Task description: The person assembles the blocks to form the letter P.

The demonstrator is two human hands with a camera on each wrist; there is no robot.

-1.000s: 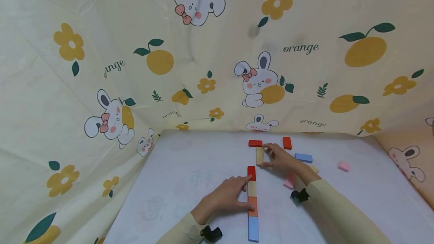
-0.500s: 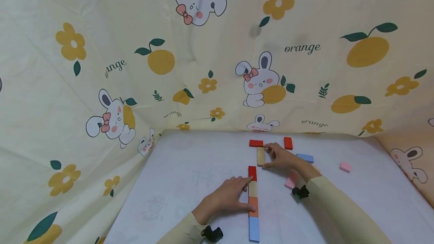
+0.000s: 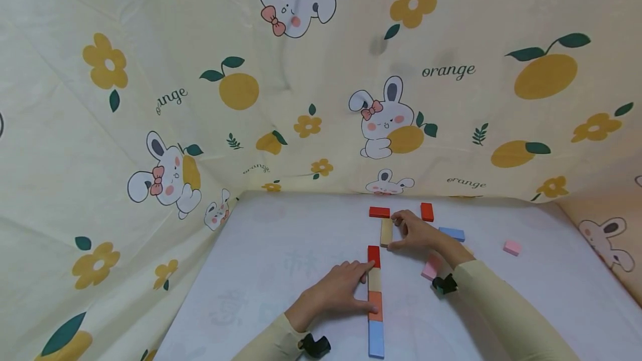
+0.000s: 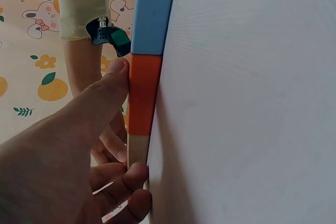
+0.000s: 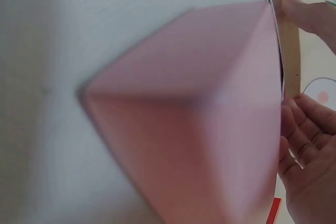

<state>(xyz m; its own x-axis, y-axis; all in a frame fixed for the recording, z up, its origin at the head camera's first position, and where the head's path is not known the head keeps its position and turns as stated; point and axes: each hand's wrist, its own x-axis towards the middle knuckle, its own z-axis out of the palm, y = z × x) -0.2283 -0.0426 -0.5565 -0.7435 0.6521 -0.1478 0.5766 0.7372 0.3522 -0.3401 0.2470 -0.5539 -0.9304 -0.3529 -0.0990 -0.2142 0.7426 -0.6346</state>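
Observation:
A straight row of touching blocks lies on the white table: a red block (image 3: 373, 255), a plain wooden block (image 3: 374, 279), an orange block (image 3: 375, 306) and a blue block (image 3: 376, 338). My left hand (image 3: 335, 289) rests along its left side, index finger on the red block and thumb against the orange block (image 4: 143, 94). Farther off, my right hand (image 3: 417, 234) pinches another wooden block (image 3: 385, 233) lengthwise, with thumb and fingers at its opposite ends (image 5: 290, 45). That block stands just short of a crosswise red block (image 3: 379, 212).
Right of the row lie a second red block (image 3: 427, 211), a loose blue block (image 3: 452, 234) and a pink block (image 3: 511, 247). Another pink block (image 3: 431, 267) sits under the right forearm, looming large in the right wrist view. A patterned curtain (image 3: 311, 99) hangs behind the table.
Both hands and all the blocks keep their places; the head view has shifted very slightly.

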